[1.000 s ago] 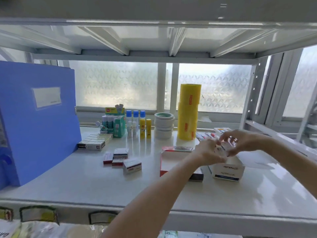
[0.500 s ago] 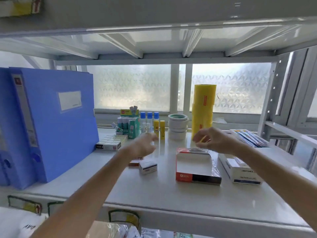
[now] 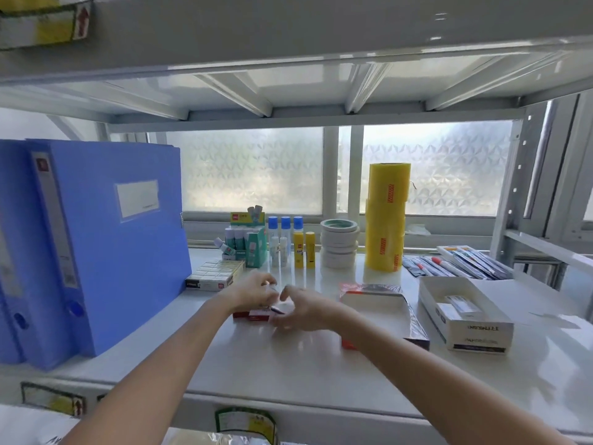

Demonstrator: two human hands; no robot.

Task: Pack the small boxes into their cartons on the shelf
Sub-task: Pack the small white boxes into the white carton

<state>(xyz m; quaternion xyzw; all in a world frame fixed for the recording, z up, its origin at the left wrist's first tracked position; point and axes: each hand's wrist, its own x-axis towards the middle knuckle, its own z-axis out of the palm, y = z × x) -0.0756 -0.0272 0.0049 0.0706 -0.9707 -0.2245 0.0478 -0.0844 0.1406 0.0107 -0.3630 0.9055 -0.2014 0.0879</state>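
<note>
Both hands' fingers [image 3: 272, 292] curl over small boxes [image 3: 256, 313] mid-shelf, probably gripping, contact blurred. Left hand [image 3: 255, 292], right hand [image 3: 303, 311]. Light, stiff card; pinch long sides. Red carton [image 3: 390, 308] at 3 o'clock.

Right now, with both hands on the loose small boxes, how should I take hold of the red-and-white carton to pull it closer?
Grip the red-and-white carton by its near short wall, coming from the front with the right hand. It lies flat and open-topped, so fingers can hook over that wall. The far end looks covered in loose film, probably slippery.
</note>
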